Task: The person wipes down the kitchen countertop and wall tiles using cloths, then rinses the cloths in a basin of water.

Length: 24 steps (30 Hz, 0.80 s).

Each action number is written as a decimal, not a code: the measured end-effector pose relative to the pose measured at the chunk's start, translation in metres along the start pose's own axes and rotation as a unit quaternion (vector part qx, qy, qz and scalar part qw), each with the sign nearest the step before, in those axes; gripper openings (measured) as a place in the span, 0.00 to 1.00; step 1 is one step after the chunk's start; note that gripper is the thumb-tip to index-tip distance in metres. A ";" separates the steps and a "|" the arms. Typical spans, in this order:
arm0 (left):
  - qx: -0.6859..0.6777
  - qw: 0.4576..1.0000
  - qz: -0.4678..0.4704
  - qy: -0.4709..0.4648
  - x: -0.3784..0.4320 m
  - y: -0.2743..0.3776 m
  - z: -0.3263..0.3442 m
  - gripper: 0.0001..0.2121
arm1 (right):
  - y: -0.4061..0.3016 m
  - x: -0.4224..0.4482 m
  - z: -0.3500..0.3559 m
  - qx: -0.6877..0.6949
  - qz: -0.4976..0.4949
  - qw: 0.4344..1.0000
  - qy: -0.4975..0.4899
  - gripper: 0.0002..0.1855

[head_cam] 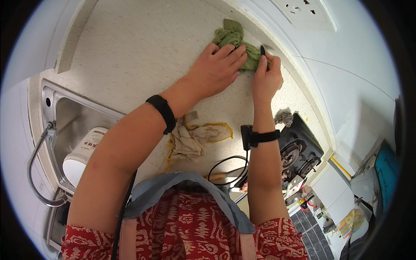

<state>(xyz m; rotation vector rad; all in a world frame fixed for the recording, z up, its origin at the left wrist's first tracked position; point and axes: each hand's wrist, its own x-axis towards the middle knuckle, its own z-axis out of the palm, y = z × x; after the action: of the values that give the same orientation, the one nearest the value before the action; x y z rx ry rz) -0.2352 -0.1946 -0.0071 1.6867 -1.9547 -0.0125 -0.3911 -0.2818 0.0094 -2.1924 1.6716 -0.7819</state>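
My left hand (218, 66) is on a crumpled green cloth (231, 32) near the back of the speckled countertop (136, 39), with its fingers curled into the fabric. Between the thumb and fingers of my right hand (268, 78) is a small, dark, pointed tool (262, 50), perhaps a blade. Its tip stands up beside the cloth's right end, close to the raised counter edge; the rest is mostly hidden by my fingers. A beige cloth with yellow edging (195, 138) lies rumpled on the counter nearer my body.
At left, a steel sink (73, 107) with a curved faucet (31, 169) holds a white bucket-like container (86, 146). A steel wool scourer (284, 117) lies beside the black gas stove (302, 143) at right. A wooden handle (217, 177) and a looped black cable (211, 169) are near my apron.
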 end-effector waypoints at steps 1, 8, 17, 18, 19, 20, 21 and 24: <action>0.001 1.000 -0.002 -0.003 0.000 0.000 0.000 0.24 | -0.003 0.003 0.001 -0.016 0.009 1.000 -0.006 0.08; -0.012 1.000 -0.006 -0.014 0.000 0.002 0.001 0.24 | 0.009 0.000 -0.001 -0.088 0.010 0.995 0.037 0.06; -0.018 1.000 -0.011 -0.023 0.004 0.003 0.000 0.23 | 0.014 -0.011 -0.013 -0.093 0.046 0.994 0.036 0.07; -0.023 0.999 -0.013 -0.025 0.003 0.003 -0.001 0.23 | 0.017 -0.011 -0.013 -0.091 0.049 0.994 0.039 0.07; -0.018 1.000 -0.011 -0.023 0.004 0.003 -0.001 0.23 | 0.020 -0.011 -0.013 -0.088 0.052 0.994 0.042 0.07; -0.014 1.000 -0.009 -0.020 0.004 0.002 -0.001 0.23 | 0.025 -0.009 -0.017 -0.076 0.051 0.995 0.039 0.07; -0.009 1.000 -0.008 -0.018 0.004 0.001 -0.002 0.23 | 0.032 -0.005 -0.023 -0.064 0.051 0.996 0.035 0.07; -0.004 1.000 -0.010 -0.024 0.004 0.002 -0.001 0.23 | 0.045 -0.003 -0.044 -0.081 0.160 0.984 0.019 0.07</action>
<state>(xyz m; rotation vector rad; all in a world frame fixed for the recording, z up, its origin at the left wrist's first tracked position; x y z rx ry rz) -0.2372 -0.1975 -0.0043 1.7143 -1.9701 -0.0692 -0.4526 -0.2876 0.0211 -1.9414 2.1031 -0.6238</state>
